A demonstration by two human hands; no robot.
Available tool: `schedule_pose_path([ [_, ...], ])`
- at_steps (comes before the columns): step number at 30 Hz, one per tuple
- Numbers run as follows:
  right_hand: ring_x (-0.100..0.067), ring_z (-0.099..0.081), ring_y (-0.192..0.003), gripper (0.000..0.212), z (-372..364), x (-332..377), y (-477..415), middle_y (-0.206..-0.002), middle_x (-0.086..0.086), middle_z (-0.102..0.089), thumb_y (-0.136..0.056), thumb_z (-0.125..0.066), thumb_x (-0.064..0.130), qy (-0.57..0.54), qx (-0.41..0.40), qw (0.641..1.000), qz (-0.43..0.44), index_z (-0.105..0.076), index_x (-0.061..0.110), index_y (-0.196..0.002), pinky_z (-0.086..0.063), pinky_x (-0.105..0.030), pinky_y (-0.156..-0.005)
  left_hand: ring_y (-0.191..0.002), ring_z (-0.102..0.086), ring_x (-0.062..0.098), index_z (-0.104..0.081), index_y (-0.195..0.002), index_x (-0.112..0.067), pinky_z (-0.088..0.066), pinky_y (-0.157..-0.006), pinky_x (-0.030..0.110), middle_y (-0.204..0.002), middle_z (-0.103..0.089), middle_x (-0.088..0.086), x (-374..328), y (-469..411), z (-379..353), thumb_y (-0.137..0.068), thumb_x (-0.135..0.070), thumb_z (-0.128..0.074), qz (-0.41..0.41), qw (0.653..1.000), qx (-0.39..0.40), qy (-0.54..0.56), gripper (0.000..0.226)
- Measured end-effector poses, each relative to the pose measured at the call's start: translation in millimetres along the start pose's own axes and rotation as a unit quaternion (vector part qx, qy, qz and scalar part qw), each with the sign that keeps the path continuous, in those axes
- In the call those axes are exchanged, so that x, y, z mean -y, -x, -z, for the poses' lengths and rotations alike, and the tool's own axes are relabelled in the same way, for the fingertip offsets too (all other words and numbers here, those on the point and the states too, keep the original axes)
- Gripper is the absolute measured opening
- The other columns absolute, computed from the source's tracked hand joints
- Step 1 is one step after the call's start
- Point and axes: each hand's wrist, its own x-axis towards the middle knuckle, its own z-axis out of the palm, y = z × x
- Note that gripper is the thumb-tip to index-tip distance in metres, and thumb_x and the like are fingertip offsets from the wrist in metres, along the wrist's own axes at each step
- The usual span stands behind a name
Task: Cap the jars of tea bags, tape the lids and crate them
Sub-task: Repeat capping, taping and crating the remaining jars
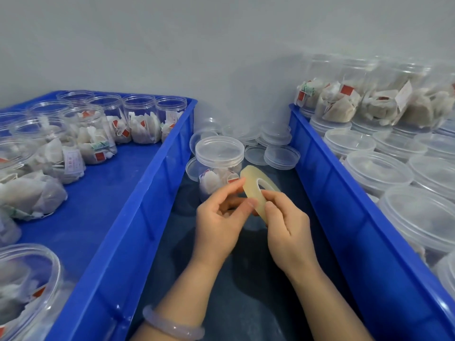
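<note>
head-worn wide-angle view, looking forward and down, close over both hands, between two blue crates

Two blue crates sit on the tabletop, and one capped jar stands between them. There is one roll of tape. About seven loose lids lie behind the jar (they overlap, so the count is rough). The left crate holds about ten open jars. The right crate holds at least ten sealed jars, too crowded to count exactly. Two hands are in view, the left hand and the right hand, along with one bracelet.
</note>
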Motion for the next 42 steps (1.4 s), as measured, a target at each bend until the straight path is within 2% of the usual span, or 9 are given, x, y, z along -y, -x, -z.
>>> schedule_pose_path([
  [5,-0.009,-0.061,-0.087,0.041,0,1,2,-0.097,0.015,-0.066,-0.084,-0.039,0.040,0.074,0.008,0.997,0.035,-0.065,0.021,-0.109,-0.050,-0.041,-0.079,-0.092,-0.068,0.025,-0.066,-0.097,-0.012,-0.057,-0.066,0.029,-0.105,-0.068,0.014,0,-5,0,-0.085,0.000,-0.061,0.104,0.989,-0.022,0.103,0.019],
  [9,-0.013,-0.061,-0.088,0.036,0,-3,2,-0.095,0.008,-0.068,-0.088,-0.043,0.039,0.119,0.017,0.992,0.031,-0.065,0.021,-0.111,-0.049,-0.042,-0.080,-0.077,-0.068,0.017,-0.061,-0.086,-0.008,-0.056,-0.064,0.025,-0.083,-0.069,0.007,1,-6,2,-0.086,0.005,-0.057,0.152,0.979,0.002,0.137,0.013],
  [11,-0.014,-0.060,-0.091,0.032,-1,-5,0,-0.098,0.007,-0.068,-0.091,-0.047,0.036,0.126,0.023,0.991,0.024,-0.063,0.021,-0.114,-0.049,-0.042,-0.083,-0.074,-0.068,0.015,-0.059,-0.085,-0.007,-0.056,-0.064,0.024,-0.076,-0.069,0.002,3,-6,1,-0.086,0.005,-0.056,0.139,0.983,-0.001,0.117,0.013],
  [15,-0.012,-0.061,-0.091,0.030,-2,-5,1,-0.098,0.007,-0.069,-0.091,-0.049,0.034,0.121,0.019,0.992,0.025,-0.064,0.020,-0.114,-0.049,-0.043,-0.084,-0.085,-0.070,0.016,-0.065,-0.104,-0.008,-0.057,-0.066,0.025,-0.093,-0.074,0.002,2,-6,1,-0.085,0.005,-0.059,0.111,0.988,-0.017,0.103,0.024],
  [21,-0.012,-0.060,-0.090,0.036,-1,-2,2,-0.098,0.008,-0.068,-0.088,-0.045,0.039,0.125,0.008,0.992,0.024,-0.065,0.021,-0.112,-0.049,-0.042,-0.084,-0.078,-0.071,0.018,-0.074,-0.083,-0.017,-0.058,-0.065,0.027,-0.084,-0.075,0.003,5,-7,6,-0.081,-0.004,-0.068,0.108,0.991,-0.050,0.058,0.015],
  [25,-0.014,-0.060,-0.092,0.033,0,-2,3,-0.099,0.008,-0.068,-0.088,-0.054,0.039,0.145,0.018,0.989,0.021,-0.064,0.021,-0.113,-0.048,-0.043,-0.086,-0.076,-0.070,0.015,-0.071,-0.084,-0.024,-0.058,-0.068,0.029,-0.080,-0.073,-0.003,8,-7,9,-0.086,-0.011,-0.064,0.040,0.994,-0.052,-0.090,0.014],
  [29,-0.010,-0.060,-0.089,0.036,0,2,3,-0.097,0.013,-0.067,-0.082,-0.063,0.044,0.156,0.012,0.987,0.032,-0.065,0.023,-0.111,-0.047,-0.038,-0.087,-0.072,-0.066,0.008,-0.063,-0.084,-0.026,-0.050,-0.060,0.013,-0.081,-0.069,-0.001,9,-4,7,-0.092,-0.016,-0.056,-0.024,0.981,-0.054,-0.186,0.014],
  [37,-0.009,-0.058,-0.093,0.041,-1,-2,3,-0.101,0.014,-0.067,-0.078,-0.066,0.047,0.170,0.020,0.985,0.035,-0.064,0.023,-0.112,-0.041,-0.028,-0.086,-0.063,-0.065,0.006,-0.066,-0.080,-0.013,-0.053,-0.059,0.020,-0.067,-0.069,-0.006,8,-9,7,-0.085,-0.011,-0.065,0.084,0.995,-0.049,-0.030,0.005],
  [42,-0.013,-0.057,-0.098,0.048,-2,-6,0,-0.105,0.014,-0.067,-0.076,-0.058,0.057,0.179,0.016,0.984,0.016,-0.063,0.028,-0.114,-0.036,-0.023,-0.081,-0.064,-0.064,0.003,-0.061,-0.085,-0.016,-0.054,-0.062,0.021,-0.067,-0.068,-0.010,12,-8,7,-0.093,-0.013,-0.054,0.057,0.995,-0.036,-0.068,0.011],
])
